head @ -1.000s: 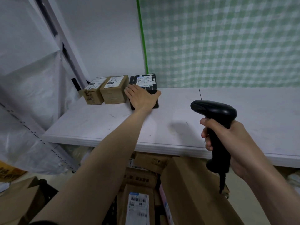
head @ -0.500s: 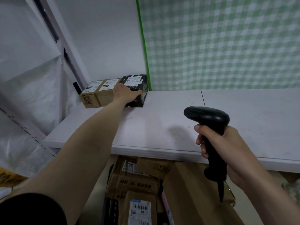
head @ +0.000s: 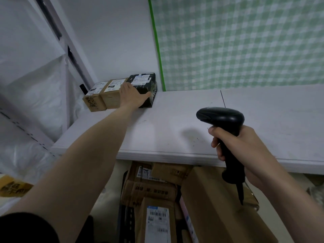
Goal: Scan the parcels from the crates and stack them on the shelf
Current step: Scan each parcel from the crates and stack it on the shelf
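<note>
While the left hand (head: 133, 97) reaches far out to the upper left of the frame, it lies on the black parcel (head: 145, 86) with flat, spread fingers and the thumb along the near side. It presses the box; it does not curl round it. This black parcel sits at the back of the white shelf (head: 175, 134), touching a brown parcel (head: 112, 95) on its left, and that one touches another brown parcel (head: 93, 97) further left. The three make a row against the wall, each with its long side pointing away from the person.

Lower in the middle of the frame, under the shelf edge, more parcels (head: 156, 221) wait in a crate, with white labels facing up. They lie below and between the two arms.

On the right, the right hand (head: 245, 151) has its fingers wrapped tight round the handle of the black scanner (head: 222, 118), held over the shelf front.

I think the next parcel must come from below. The left hand is the free one, but it is far up and back, so it has a long way to come down.
</note>
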